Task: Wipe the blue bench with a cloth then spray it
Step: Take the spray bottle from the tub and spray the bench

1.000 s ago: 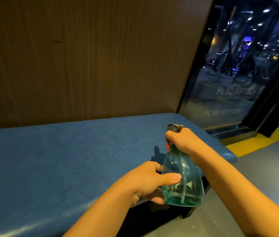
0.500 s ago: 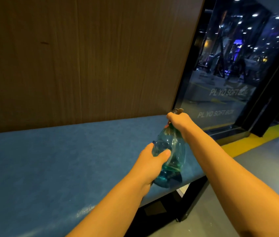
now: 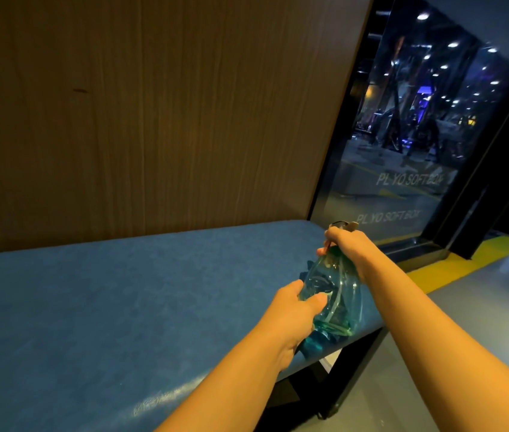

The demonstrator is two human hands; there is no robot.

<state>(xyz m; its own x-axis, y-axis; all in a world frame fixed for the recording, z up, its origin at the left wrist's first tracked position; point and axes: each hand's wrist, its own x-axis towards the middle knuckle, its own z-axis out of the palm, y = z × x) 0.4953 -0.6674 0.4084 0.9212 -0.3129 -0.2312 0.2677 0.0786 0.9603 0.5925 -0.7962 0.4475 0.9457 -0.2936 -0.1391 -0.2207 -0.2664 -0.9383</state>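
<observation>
A teal spray bottle, a little liquid pooled inside, is being held over the blue counter's right end. Its nozzle is being half hidden by the right hand's curled fingers; its body is being gripped by the left hand. A dark bundle beneath is possibly the cloth.

Things you can't quite see

The right grip covers most of the top of the spray bottle, so only a tip pokes out. The left grip has its fingers hidden behind the bottle. A dark blue lump peeks out below the bottle, and I can't tell what it is. The blue tabletop and both arms are cut off at the edges.
</observation>
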